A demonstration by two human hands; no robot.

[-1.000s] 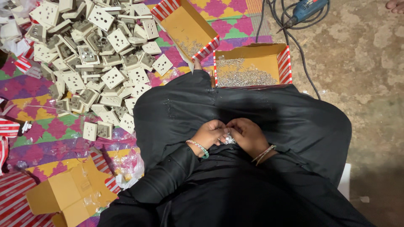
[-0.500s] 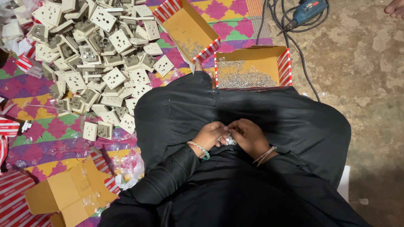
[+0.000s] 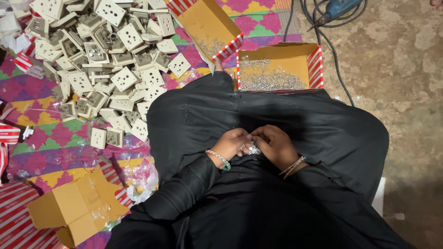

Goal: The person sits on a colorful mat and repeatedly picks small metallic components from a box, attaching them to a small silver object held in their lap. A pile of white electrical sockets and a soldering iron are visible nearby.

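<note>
Both hands (image 3: 256,146) pinch a small, shiny silver metal cluster (image 3: 253,148).

A bright woven diamond-patterned floor mat (image 3: 50,138) carries, upper left, a heap of white plastic socket plates (image 3: 106,60) and, upper middle, two open yellow cardboard boxes (image 3: 277,69).

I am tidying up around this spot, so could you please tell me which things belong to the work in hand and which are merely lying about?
In hand:
- left hand and right hand, pinching a small cluster of shiny metal bits
- open yellow cardboard box of small silvery metal pieces
- heap of pale plastic socket plates

Lying about:
- blue power drill with cable
- torn brown cardboard box
- patterned woven mat
</note>
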